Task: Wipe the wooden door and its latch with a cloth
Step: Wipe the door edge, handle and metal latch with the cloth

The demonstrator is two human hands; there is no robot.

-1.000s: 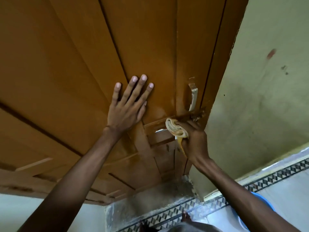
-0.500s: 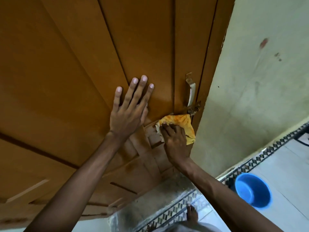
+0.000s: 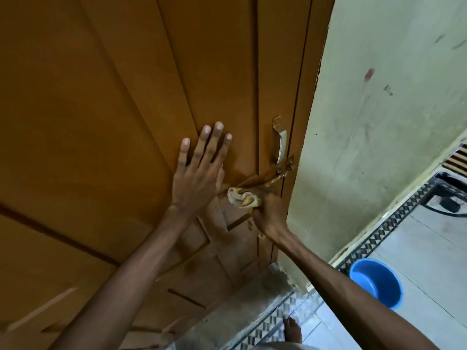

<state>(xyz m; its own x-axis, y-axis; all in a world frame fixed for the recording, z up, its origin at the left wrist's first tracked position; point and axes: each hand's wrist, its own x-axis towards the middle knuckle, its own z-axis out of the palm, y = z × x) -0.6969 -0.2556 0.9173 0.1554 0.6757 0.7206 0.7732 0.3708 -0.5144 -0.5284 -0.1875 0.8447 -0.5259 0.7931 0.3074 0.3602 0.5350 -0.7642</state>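
The brown wooden door point(image 3: 106, 117) fills the left and centre of the view. My left hand point(image 3: 199, 170) lies flat on it, fingers spread. My right hand point(image 3: 269, 210) is closed around a bunched yellow-and-white cloth point(image 3: 241, 197) and presses it against the sliding latch bolt point(image 3: 271, 178), near the bolt's left end. The bolt runs up and right to its rusty staple by the frame. A metal pull handle point(image 3: 280, 144) is fixed just above the latch.
A pale green wall point(image 3: 379, 122) stands right of the door frame. A blue plastic basin point(image 3: 375, 281) sits on the tiled floor at lower right. My bare foot point(image 3: 292, 329) is on the patterned floor border below the door.
The cloth was spread flat under my right hand half a second ago; now it is bunched in my fist at the latch bolt. My left hand has stayed flat on the door.
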